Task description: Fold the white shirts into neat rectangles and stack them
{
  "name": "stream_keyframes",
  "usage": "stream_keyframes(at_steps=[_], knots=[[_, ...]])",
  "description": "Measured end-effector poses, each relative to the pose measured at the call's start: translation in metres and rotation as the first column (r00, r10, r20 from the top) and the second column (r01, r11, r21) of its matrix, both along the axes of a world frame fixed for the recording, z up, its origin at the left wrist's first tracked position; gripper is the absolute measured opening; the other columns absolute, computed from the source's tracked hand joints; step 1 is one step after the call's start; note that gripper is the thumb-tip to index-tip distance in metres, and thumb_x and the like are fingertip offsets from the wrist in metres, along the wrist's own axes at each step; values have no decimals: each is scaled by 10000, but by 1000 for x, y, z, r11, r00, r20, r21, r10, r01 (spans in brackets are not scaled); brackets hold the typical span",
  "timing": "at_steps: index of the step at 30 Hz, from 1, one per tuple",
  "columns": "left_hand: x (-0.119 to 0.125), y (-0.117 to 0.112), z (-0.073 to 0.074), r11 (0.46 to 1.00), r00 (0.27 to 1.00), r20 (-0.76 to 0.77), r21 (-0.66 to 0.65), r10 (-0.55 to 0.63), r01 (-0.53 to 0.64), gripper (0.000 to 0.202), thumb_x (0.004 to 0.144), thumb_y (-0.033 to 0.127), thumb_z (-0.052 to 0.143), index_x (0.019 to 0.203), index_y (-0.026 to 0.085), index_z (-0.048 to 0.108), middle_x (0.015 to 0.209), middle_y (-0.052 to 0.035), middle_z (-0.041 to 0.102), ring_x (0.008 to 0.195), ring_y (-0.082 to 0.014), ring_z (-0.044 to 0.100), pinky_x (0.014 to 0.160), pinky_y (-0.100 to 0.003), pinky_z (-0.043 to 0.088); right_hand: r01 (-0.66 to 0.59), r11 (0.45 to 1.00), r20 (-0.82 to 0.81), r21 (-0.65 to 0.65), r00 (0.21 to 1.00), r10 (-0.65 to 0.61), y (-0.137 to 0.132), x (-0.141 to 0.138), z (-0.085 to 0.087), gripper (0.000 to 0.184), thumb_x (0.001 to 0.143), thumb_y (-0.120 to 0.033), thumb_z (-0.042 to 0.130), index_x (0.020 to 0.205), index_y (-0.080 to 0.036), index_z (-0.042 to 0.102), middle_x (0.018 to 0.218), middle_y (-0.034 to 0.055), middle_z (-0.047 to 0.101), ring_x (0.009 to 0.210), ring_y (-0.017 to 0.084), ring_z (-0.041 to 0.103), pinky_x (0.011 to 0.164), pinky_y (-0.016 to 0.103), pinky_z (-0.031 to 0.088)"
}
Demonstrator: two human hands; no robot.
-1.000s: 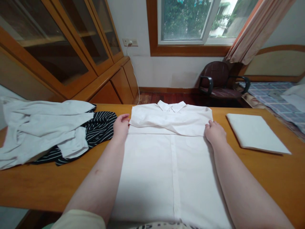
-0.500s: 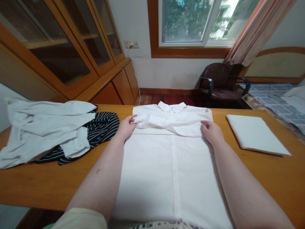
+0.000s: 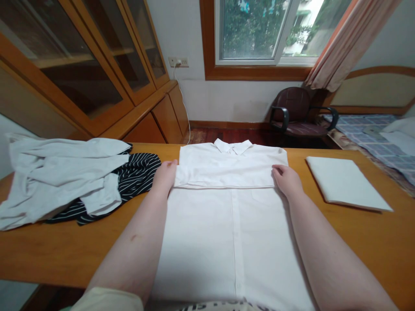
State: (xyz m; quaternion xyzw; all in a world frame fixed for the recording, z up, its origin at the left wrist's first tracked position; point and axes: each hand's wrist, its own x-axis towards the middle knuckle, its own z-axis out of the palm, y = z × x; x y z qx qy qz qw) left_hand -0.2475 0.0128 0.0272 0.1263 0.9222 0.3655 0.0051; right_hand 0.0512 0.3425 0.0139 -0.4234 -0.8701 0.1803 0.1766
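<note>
A white collared shirt (image 3: pixel 231 224) lies flat on the wooden table (image 3: pixel 382 242), collar at the far end, with a folded band across its upper part. My left hand (image 3: pixel 164 177) grips the left end of that folded band, fingers curled on the cloth. My right hand (image 3: pixel 285 180) pinches the band's right end. Both forearms lie along the shirt's sides.
A heap of white garments (image 3: pixel 61 172) over a black striped one (image 3: pixel 136 177) lies at the left. A folded white cloth (image 3: pixel 345 183) sits at the right. Beyond the table are wooden cabinets (image 3: pixel 97 73), a dark armchair (image 3: pixel 296 114), a window and a bed.
The rumpled fold at the shirt's top has been pulled smooth and straight toward me. Both hands shifted slightly nearer with the band's edge.
</note>
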Motion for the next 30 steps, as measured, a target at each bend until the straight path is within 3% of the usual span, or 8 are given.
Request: stream_keyframes(at_steps=[3, 5, 9, 12, 17, 22, 26, 30], knots=[[7, 3, 5, 985, 1000, 9, -170, -22, 23, 277, 684, 425, 647, 803, 175, 653, 834, -149, 687, 834, -333, 624, 746, -395, 447, 4, 1000, 6, 7, 1000, -4, 0, -1, 0, 356, 825, -355, 478, 1060, -196, 693, 1064, 90, 692, 985, 245, 612, 846, 345, 460], [12, 4, 9, 977, 995, -84, -212, -59, 40, 220, 724, 381, 613, 814, 185, 658, 842, -124, 687, 811, -296, 620, 745, -363, 450, -1, 1000, 9, 7, 1000, 1, 0, -1, 0, 361, 824, -355, 477, 1066, -195, 692, 1073, 94, 688, 990, 246, 610, 852, 345, 458], [14, 6, 11, 998, 948, -315, -58, -41, 24, 281, 838, 379, 496, 977, 183, 642, 939, -88, 676, 835, -225, 607, 793, -301, 447, 107, 994, 45, 26, 993, -108, 2, 0, -1, 390, 799, -344, 501, 1099, -172, 680, 1049, 129, 685, 971, 269, 613, 850, 380, 459], [9, 9, 5, 986, 968, -228, -150, -108, 74, 293, 862, 364, 454, 1001, 176, 631, 922, -102, 676, 845, -242, 609, 777, -310, 445, 278, 957, 56, 86, 957, -283, 7, 4, -4, 425, 770, -364, 530, 1094, -133, 679, 1036, 173, 673, 970, 306, 605, 841, 425, 460], [7, 13, -4, 914, 967, -124, -370, -223, 164, 244, 830, 294, 466, 953, 173, 638, 954, -155, 671, 906, -309, 604, 774, -360, 437, 374, 920, 57, 118, 922, -383, 22, 14, -10, 420, 760, -422, 538, 1017, -134, 705, 940, 192, 679, 938, 334, 606, 809, 463, 458], [12, 16, 10, 946, 974, -136, -295, -179, 133, 256, 797, 206, 508, 1045, 196, 571, 976, -137, 671, 905, -302, 612, 769, -364, 433, 448, 894, 138, 21, 884, -446, 34, 22, -11, 368, 768, -455, 525, 875, -153, 706, 834, 193, 682, 871, 349, 625, 792, 507, 449], [14, 26, 28, 973, 992, -83, -218, -94, 74, 213, 775, 204, 566, 987, 207, 536, 899, -108, 657, 831, -279, 614, 743, -365, 437, 451, 891, 40, -46, 892, -449, 34, 25, -8, 370, 807, -414, 468, 910, -128, 679, 865, 207, 675, 838, 336, 632, 748, 469, 471], [15, 36, 19, 991, 984, -162, -126, -71, 51, 123, 817, 169, 488, 896, 206, 574, 918, -92, 638, 875, -247, 601, 797, -355, 444, 461, 885, 31, -68, 887, -460, 30, 25, -5, 338, 812, -376, 468, 916, -127, 671, 862, 182, 672, 847, 320, 621, 757, 444, 470]])
